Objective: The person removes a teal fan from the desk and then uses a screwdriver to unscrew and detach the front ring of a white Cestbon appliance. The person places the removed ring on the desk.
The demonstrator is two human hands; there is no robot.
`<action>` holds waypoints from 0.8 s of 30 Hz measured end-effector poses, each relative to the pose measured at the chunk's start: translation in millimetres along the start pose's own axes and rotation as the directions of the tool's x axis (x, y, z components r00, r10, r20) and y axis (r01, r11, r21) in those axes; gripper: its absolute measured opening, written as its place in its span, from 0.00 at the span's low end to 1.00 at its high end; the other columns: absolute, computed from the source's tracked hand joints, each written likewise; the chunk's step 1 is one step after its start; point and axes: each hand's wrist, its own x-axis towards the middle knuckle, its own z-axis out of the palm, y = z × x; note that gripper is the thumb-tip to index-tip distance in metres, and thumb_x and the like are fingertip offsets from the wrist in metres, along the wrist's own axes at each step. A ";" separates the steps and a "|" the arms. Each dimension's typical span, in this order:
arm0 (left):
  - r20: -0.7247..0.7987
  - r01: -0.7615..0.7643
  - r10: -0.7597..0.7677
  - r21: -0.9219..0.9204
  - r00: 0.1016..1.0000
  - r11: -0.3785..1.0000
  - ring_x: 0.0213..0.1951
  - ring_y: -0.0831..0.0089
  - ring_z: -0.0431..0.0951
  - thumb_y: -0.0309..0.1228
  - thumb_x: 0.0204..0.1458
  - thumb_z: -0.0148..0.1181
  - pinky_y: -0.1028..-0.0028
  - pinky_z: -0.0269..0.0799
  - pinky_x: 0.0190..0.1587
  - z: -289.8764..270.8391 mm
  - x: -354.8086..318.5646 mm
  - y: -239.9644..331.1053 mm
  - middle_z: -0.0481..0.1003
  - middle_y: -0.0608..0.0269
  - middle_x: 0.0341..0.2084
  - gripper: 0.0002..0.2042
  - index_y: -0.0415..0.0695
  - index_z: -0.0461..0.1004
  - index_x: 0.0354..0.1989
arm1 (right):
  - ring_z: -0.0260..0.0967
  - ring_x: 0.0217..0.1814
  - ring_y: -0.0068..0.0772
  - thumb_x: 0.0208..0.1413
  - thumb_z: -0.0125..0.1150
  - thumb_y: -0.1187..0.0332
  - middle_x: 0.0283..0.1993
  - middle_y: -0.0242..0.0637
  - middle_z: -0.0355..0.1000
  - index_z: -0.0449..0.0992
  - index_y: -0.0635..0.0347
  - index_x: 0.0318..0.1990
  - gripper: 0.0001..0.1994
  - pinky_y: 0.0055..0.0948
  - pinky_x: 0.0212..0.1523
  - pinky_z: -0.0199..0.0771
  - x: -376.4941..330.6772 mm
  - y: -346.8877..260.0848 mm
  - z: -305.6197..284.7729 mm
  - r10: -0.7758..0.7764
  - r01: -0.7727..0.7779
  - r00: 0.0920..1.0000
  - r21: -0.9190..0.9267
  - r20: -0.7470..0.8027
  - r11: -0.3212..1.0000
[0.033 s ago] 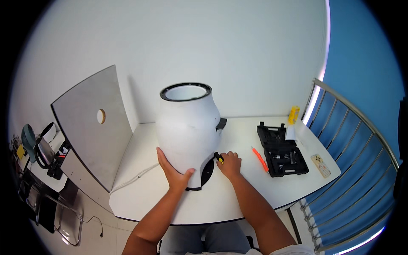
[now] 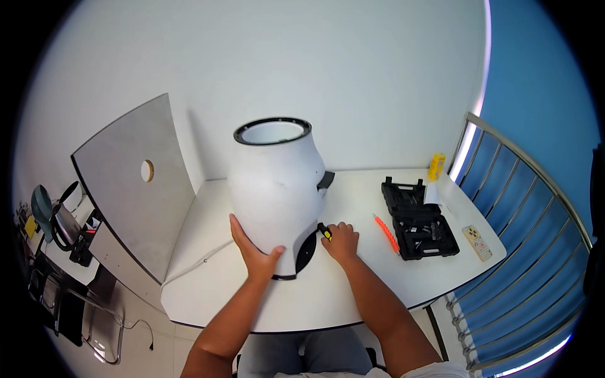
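A large white, vase-shaped shell (image 2: 274,189) stands on the white table before me, with a black ring around its open top and a dark bracket (image 2: 326,181) jutting from its right side. My left hand (image 2: 257,259) grips its lower left, thumb across the front and fingers around the side. Low on the right, a black oval opening or panel (image 2: 306,251) shows. Beside it, my right hand (image 2: 342,242) is closed around a small black-and-yellow hand tool (image 2: 324,231); its kind is unclear. The tool's end points toward the shell; whether they touch is hard to tell.
Right of my hand lie an orange-handled stick-like tool (image 2: 386,233), an opened black tool case (image 2: 421,220) and a pale remote (image 2: 477,243). A yellow box (image 2: 436,166) stands behind. A grey board (image 2: 132,183) with a round hole borders the left; a metal railing (image 2: 535,164) runs right.
The shell has shifted or leaned very slightly to the left, with my left hand still on it. My right hand keeps its hold on the tool. The whole view has moved a little.
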 end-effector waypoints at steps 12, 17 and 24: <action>0.106 0.022 -0.017 -0.054 0.994 0.998 0.67 0.50 0.43 0.74 0.37 0.51 0.54 0.42 0.66 -19.5 34.4 -66.5 0.39 0.45 0.66 0.61 0.39 0.35 0.68 | 0.71 0.43 0.46 0.51 0.58 0.59 0.40 0.44 0.75 0.73 0.57 0.49 0.19 0.41 0.44 0.70 16.7 29.5 16.4 0.210 -0.210 0.976 0.452 0.052 0.867; 0.141 -0.160 0.138 0.155 0.980 0.975 0.68 0.49 0.38 0.59 0.38 0.64 0.55 0.40 0.67 -14.1 27.4 -43.7 0.34 0.44 0.67 0.60 0.40 0.30 0.68 | 0.70 0.34 0.35 0.52 0.58 0.60 0.33 0.39 0.72 0.71 0.57 0.50 0.19 0.33 0.39 0.69 12.2 22.4 3.5 0.295 -0.279 0.952 0.617 0.080 0.736; 0.156 -0.107 0.072 0.229 0.985 0.967 0.68 0.47 0.38 0.40 0.35 0.69 0.53 0.43 0.66 -15.7 28.6 -35.5 0.35 0.44 0.67 0.58 0.40 0.28 0.68 | 0.68 0.34 0.31 0.53 0.57 0.61 0.34 0.36 0.70 0.70 0.56 0.52 0.19 0.31 0.38 0.67 9.9 16.4 -3.2 0.283 -0.322 0.944 0.654 0.168 0.684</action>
